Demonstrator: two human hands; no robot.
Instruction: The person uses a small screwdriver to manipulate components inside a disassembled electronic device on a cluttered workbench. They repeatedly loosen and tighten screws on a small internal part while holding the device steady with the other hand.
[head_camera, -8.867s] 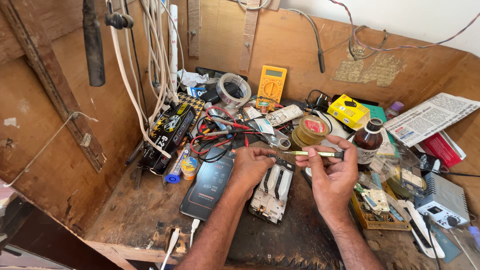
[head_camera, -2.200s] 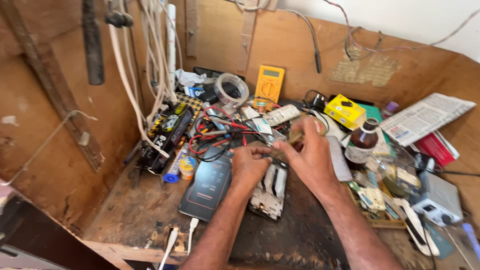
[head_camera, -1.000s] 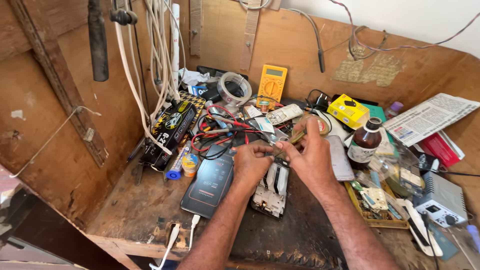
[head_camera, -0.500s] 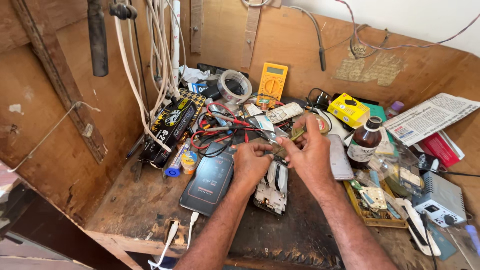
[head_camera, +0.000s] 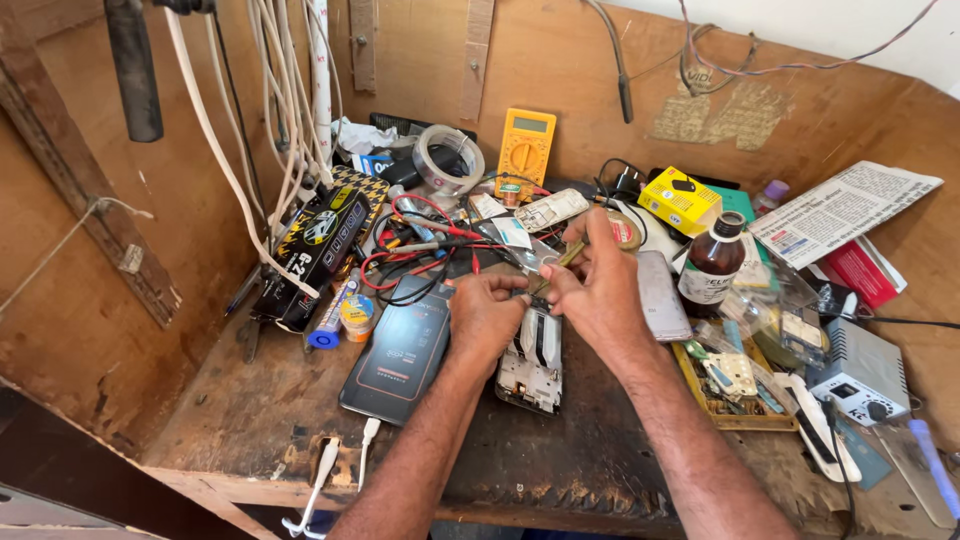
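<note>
Wooden workbench (head_camera: 230, 420), plywood walls (head_camera: 90, 250), clutter.

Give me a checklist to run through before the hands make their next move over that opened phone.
1. Left hand pinching a small part above the opened phone: ok.
2. Right hand holding a thin tool tip at the same spot: ok.
3. What the small part is: cannot tell, fingers hide it.
4. Black phone lying flat beside the left wrist, clear of the hands: ok.
5. Brown bottle upright, apart from the right hand: ok.
6. Red and black wires crowd right behind the hands: not ok.
</note>
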